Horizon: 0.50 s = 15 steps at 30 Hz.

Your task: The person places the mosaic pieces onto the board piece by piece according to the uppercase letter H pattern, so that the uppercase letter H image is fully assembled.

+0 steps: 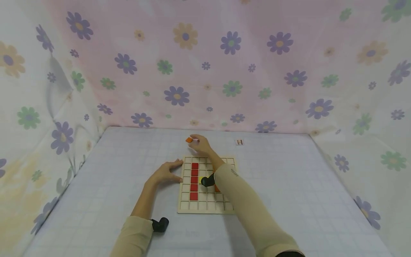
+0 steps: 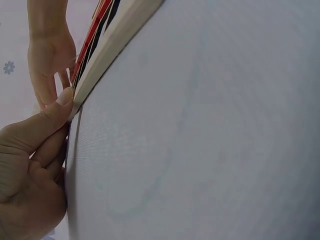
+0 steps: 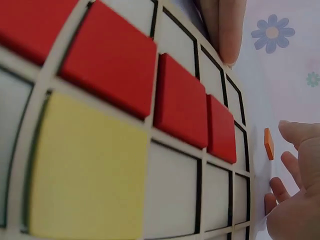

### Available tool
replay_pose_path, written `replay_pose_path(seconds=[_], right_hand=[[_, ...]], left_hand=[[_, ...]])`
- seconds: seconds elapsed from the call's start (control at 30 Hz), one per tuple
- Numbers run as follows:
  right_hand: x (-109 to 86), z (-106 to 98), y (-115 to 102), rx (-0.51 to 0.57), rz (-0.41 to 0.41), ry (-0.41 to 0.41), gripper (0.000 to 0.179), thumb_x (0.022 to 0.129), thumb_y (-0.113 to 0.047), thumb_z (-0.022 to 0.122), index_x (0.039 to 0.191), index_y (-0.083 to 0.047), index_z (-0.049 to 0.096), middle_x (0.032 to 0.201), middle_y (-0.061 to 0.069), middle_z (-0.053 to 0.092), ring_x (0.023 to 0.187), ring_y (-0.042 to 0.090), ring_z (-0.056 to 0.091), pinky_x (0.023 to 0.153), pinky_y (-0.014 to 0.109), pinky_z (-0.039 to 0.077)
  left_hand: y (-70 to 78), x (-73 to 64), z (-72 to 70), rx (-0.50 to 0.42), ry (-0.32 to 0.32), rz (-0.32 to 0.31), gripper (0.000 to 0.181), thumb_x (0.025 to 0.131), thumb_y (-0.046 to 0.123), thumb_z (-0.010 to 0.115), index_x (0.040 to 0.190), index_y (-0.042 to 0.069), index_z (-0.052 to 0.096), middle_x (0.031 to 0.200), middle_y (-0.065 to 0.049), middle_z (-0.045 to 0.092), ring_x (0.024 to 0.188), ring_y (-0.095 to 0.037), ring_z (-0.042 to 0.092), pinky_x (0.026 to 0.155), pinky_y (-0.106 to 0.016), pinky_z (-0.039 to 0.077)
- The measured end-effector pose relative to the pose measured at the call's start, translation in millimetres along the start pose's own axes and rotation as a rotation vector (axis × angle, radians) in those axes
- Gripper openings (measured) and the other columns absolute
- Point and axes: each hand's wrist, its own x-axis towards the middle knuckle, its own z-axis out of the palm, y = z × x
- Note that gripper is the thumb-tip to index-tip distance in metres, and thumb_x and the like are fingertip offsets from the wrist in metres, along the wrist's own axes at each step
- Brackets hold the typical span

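A pale wooden grid board (image 1: 202, 206) lies on the table, with a column of several red tiles (image 1: 194, 180) and a yellow tile (image 3: 87, 170) in its cells. My left hand (image 1: 165, 173) rests at the board's left edge, thumb and fingers spread and touching the rim. Over the far edge reaches my right hand (image 1: 200, 145). Just by its fingertips is a loose orange tile (image 1: 189, 140). In the right wrist view a small gap shows between that tile and the parted thumb and fingers. Another orange tile (image 1: 217, 188) on the board is partly hidden by the right forearm.
A small patterned card (image 1: 239, 142) lies at the back, right of the board. Flowered cloth walls (image 1: 208, 78) enclose the white-covered table (image 1: 282, 178) at the back and sides. The right forearm crosses over the board's right part.
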Motion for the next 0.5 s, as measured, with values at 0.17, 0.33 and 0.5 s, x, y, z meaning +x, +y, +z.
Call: replay_pose_path(seconds=[0.17,0.33,0.5], right_hand=[[9.4,4,0,-0.162,0.104,-0.102,0.062,0.092,-0.026,0.057,0.147,-0.009,0.031,0.149,0.011,0.036,0.136,0.042,0.024,0.108,0.063,0.019],[9.5,7,-9,-0.285,0.110,-0.149,0.063,0.091,-0.030,0.057,0.147,-0.013,0.033,0.141,0.012,0.046,0.130,0.045,0.029,0.102,0.063,0.025],[3.9,13,-15,-0.269,0.103,-0.056,0.061,0.084,-0.022,0.063,0.141,-0.014,0.043,0.129,0.007,0.058,0.127,0.040,0.035,0.100,0.060,0.028]], left_hand=[[-2.6,-1.1,0.5,0.005,0.002,0.028,0.081,0.068,0.014,0.083,0.137,-0.002,0.044,0.145,-0.022,0.033,0.137,-0.037,0.028,0.113,-0.051,0.020],[-4.2,-3.2,1.3,-0.006,0.001,0.014,0.082,0.068,0.014,0.083,0.138,-0.001,0.044,0.146,-0.021,0.033,0.138,-0.036,0.027,0.113,-0.051,0.020],[-3.6,-3.4,1.1,-0.007,0.005,0.018,0.081,0.068,0.013,0.083,0.138,-0.001,0.044,0.146,-0.022,0.033,0.138,-0.036,0.027,0.113,-0.051,0.021]])
